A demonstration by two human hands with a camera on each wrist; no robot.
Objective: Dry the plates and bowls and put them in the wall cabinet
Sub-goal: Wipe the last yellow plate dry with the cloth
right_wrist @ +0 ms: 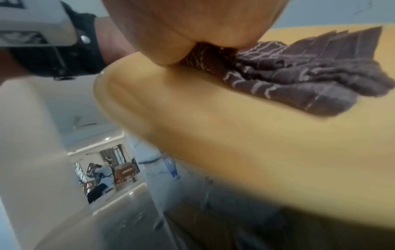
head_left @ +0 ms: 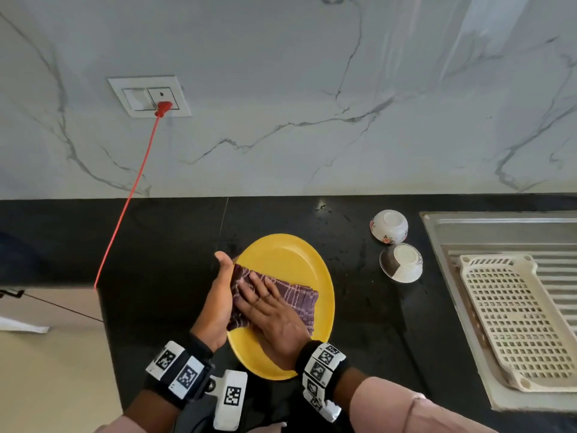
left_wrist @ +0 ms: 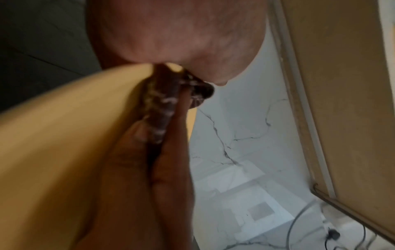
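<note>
A yellow plate [head_left: 290,257] is held tilted over the black counter [head_left: 156,245]. My left hand [head_left: 218,295] grips its left rim with the thumb up along the edge; the other fingers are hidden behind the plate. My right hand [head_left: 268,310] lies flat with spread fingers on a folded purple cloth [head_left: 296,298], pressing it against the plate's face. The right wrist view shows the cloth [right_wrist: 299,74] bunched under my palm on the plate [right_wrist: 213,126]. In the left wrist view, the cloth [left_wrist: 164,101] sits between the plate [left_wrist: 64,135] and fingers.
Two small bowls [head_left: 389,227] [head_left: 401,262] sit upside down on the counter right of the plate. A cream perforated tray [head_left: 512,317] rests on the steel drainboard [head_left: 468,226] at far right. A red cord [head_left: 131,195] runs from the wall socket [head_left: 150,96] down to the counter's left edge.
</note>
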